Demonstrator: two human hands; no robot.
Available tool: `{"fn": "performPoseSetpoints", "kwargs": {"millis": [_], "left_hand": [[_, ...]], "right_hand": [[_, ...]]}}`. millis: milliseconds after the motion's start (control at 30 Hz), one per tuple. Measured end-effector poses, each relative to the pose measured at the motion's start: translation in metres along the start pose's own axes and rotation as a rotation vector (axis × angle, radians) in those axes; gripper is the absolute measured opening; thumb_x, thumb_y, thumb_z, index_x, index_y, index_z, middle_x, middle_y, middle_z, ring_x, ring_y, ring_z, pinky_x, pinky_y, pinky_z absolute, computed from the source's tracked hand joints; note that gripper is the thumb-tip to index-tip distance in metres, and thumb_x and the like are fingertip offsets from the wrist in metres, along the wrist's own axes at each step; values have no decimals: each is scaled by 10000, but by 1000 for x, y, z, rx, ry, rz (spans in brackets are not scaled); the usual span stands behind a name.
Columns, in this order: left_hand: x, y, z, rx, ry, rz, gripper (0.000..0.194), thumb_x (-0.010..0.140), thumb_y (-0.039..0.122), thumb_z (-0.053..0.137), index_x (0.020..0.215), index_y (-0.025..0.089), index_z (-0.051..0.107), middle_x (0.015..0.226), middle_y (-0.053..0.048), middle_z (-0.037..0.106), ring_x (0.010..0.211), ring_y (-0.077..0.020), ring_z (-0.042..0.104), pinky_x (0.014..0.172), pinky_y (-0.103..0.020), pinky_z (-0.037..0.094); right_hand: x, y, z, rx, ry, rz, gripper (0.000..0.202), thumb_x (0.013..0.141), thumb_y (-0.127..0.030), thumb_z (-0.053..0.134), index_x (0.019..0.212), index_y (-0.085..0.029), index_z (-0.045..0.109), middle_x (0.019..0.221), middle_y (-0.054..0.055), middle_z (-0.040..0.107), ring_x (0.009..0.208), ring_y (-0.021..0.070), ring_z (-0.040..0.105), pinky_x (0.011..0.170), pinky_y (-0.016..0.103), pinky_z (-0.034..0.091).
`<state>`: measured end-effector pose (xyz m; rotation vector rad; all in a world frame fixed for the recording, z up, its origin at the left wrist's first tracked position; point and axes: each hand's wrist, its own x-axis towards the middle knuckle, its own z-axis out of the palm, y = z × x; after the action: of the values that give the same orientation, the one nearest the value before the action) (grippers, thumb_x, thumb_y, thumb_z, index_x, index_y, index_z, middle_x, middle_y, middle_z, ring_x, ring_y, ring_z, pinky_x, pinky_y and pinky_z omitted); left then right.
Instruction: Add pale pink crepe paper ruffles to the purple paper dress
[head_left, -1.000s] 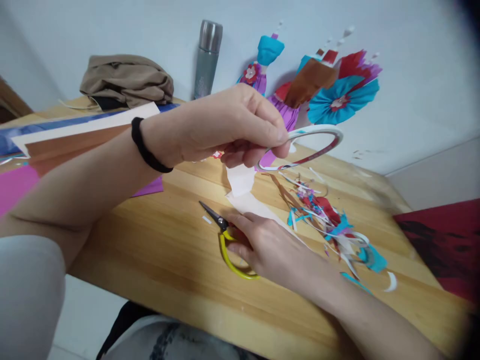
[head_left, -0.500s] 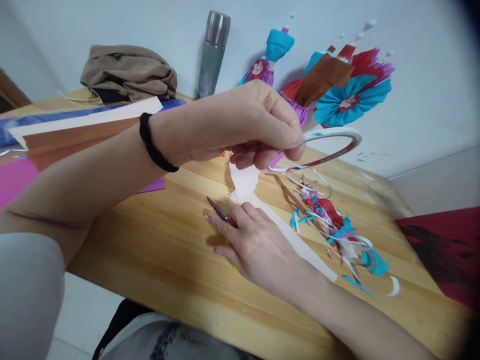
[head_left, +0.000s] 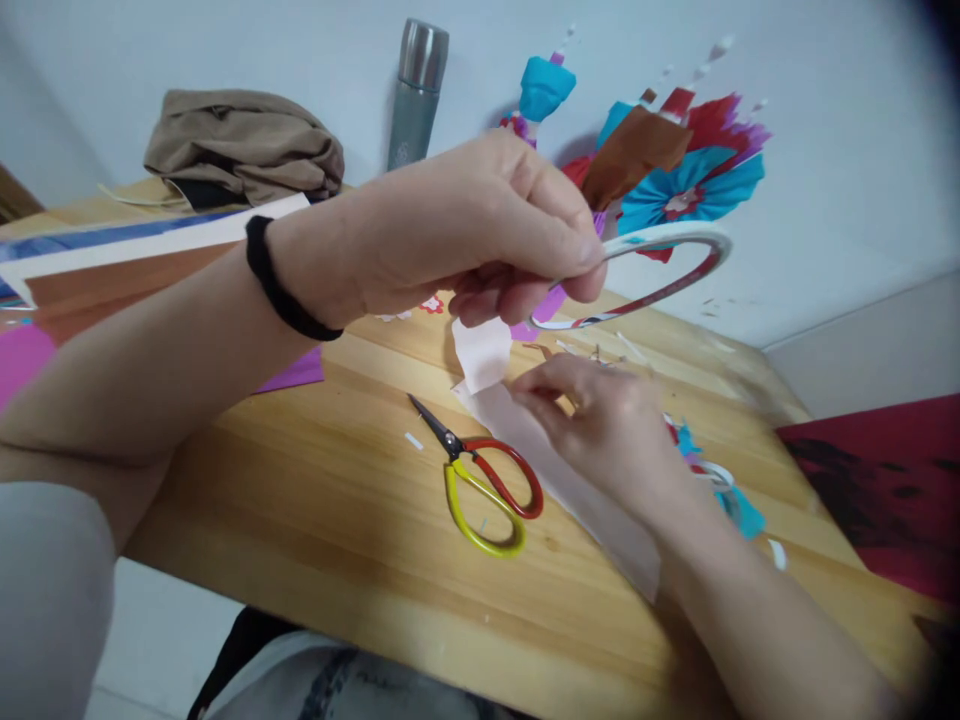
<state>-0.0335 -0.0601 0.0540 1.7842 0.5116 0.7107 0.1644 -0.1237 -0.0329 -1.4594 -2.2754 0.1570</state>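
My left hand (head_left: 517, 225) is raised over the table, pinching a narrow roll of tape (head_left: 675, 235) between thumb and fingers. My right hand (head_left: 600, 420) is over a long pale paper strip (head_left: 607, 530), its thumb and forefinger closed near the strip's far end. Whether anything is between those fingertips is hidden. Just left of the strip lies a pair of scissors (head_left: 454, 445) with one red and one yellow handle, blades shut. A smaller pale paper piece (head_left: 481, 352) touches the strip's far end.
Coloured paper sheets (head_left: 150, 275) are stacked at the left, below a brown cloth bundle (head_left: 247, 145). A flask (head_left: 416, 100) and crepe-paper figures (head_left: 645, 160) stand along the wall. Paper scraps (head_left: 739, 510) lie at the right, partly behind my right arm.
My right hand has left the scissors, which now lie uncovered, and moved right to the paper strip. The strip's near end has shifted slightly toward me. My left hand still holds the tape roll.
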Motion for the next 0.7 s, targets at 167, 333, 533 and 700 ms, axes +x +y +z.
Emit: {"fn": "performPoseSetpoints", "kwargs": {"millis": [167,333,533,700], "left_hand": [[2,-3,-1,37,-46,-42,332,867,-13,519,560,91,590,457,26,536,383,-19,417,390,-134,293],[9,-15,-1,171,-173,-117,212,836,114,587,637,106,657,491,33,557,421,-33,474,417,-120,335],[15,-33,4,215,-284,-197,155,804,173,576,681,129,660,532,26,573,437,-46,489,435,-144,342],[19,-43,2,241,-350,-164,170,819,214,577,698,129,661,543,19,567,434,-46,491,429,-144,340]], "right_hand": [[14,29,-26,-227,-29,273,383,906,-419,567,599,-199,628,538,55,588,528,180,538,540,298,300],[12,47,-53,-15,207,351,225,889,-359,586,885,-174,715,866,122,734,729,231,645,656,336,435],[-1,27,-68,476,18,148,373,926,-536,523,958,-230,735,1036,76,748,1012,239,685,881,365,516],[2,15,-64,514,-278,170,411,911,-552,524,756,-214,697,676,28,671,628,159,610,604,288,482]]}}
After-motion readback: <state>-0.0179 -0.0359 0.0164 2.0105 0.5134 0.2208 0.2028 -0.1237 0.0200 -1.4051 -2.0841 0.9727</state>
